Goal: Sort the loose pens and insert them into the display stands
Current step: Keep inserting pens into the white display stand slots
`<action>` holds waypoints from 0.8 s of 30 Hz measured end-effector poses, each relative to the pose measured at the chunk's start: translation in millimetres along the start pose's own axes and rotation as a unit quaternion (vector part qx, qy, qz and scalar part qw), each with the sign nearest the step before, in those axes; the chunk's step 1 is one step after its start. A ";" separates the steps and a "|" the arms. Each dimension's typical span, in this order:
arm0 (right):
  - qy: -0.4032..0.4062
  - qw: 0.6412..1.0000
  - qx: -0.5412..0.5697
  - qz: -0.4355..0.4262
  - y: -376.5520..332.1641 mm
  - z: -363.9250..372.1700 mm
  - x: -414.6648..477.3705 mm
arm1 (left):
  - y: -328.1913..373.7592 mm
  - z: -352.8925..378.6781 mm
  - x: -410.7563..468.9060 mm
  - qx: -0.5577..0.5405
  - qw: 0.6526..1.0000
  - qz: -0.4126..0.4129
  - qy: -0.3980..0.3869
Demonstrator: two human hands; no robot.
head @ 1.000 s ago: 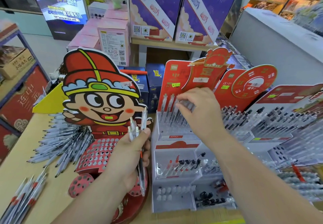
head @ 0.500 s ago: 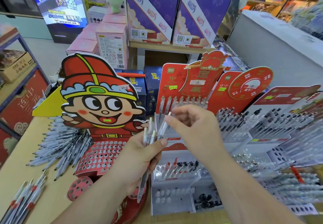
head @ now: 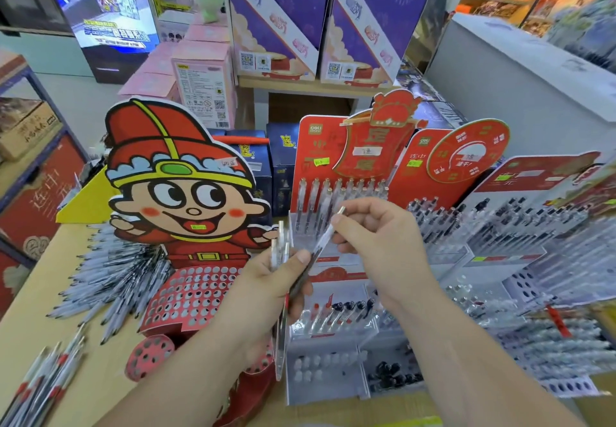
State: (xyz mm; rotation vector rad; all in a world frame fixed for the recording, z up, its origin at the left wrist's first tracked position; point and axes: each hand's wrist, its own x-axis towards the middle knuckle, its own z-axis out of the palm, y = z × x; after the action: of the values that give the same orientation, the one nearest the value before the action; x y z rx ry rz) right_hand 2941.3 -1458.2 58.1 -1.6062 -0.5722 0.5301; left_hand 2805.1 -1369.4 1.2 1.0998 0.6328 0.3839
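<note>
My left hand [head: 266,290] grips a small bunch of clear pens [head: 279,246], held upright in front of the cartoon-figure stand [head: 180,200]. My right hand [head: 376,240] pinches the upper part of one clear pen [head: 325,238] that still lies against the left thumb, its gold tip pointing up and right. Behind the hands a red-backed display stand [head: 320,146] holds a row of pens [head: 340,193] in its top tier. The lower trays [head: 333,320] hold a few pens and caps.
A heap of loose pens [head: 110,276] lies on the wooden table [head: 30,320] left of the cartoon stand. More pens [head: 43,380] with red bands lie at the bottom left. Further filled stands [head: 533,233] crowd the right. Boxes stand behind.
My right hand left the top row of the red stand, came down to the left hand and took hold of one pen from the bunch, drawing it up and right.
</note>
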 end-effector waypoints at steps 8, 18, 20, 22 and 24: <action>0.043 0.974 -0.103 -0.197 -27.4 -12.3 22.6 | -5.0 -11.7 6.8 -0.087 0.987 -0.070 0.112; 0.022 0.885 -0.327 -0.332 -7.8 3.8 40.7 | -2.1 -27.5 5.2 -0.185 0.968 -0.128 0.114; 0.016 0.875 -0.358 -0.326 -3.3 3.9 42.3 | -2.4 -30.5 4.1 -0.195 0.966 -0.124 0.114; 0.015 0.865 -0.386 -0.320 0.3 3.8 43.4 | -3.1 -33.0 3.5 -0.200 0.965 -0.127 0.113; 0.015 0.864 -0.396 -0.311 3.6 3.3 44.9 | -3.2 -34.4 3.5 -0.206 0.964 -0.132 0.107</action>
State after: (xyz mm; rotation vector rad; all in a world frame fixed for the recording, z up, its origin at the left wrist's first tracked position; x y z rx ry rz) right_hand 2973.9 -1427.3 53.7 -2.0286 -1.3430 -0.2717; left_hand 2785.5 -1344.6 -13.2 0.5712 0.8367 0.3851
